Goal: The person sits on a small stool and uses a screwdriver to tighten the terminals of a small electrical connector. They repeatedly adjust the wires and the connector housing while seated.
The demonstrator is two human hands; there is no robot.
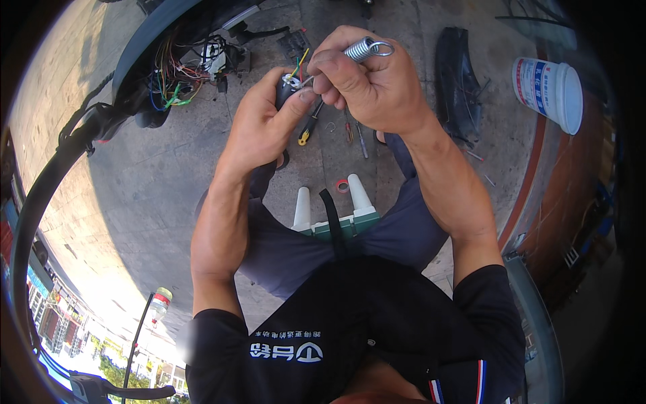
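Note:
My left hand (259, 128) is closed around a small dark round part (283, 94) with a white inside. Yellow and green wires (301, 64) rise out of that part. My right hand (383, 87) is wrapped around a silver coil spring (360, 50), whose looped end sticks out past the index finger. A thin metal tip (307, 82) shows between the right fingers and reaches to the white inside of the dark part. Whether it belongs to the spring is hidden by the fingers. Both hands are close together, nearly touching, above the paved ground.
Loose coloured wiring (185, 74) hangs from a vehicle at upper left. A black curved panel (459, 87) and a white bucket (562, 97) lie to the right. Below the hands are a yellow-black handled tool (307, 131), screwdrivers (362, 141), and a red tape roll (342, 186) by a green-white stool (360, 219).

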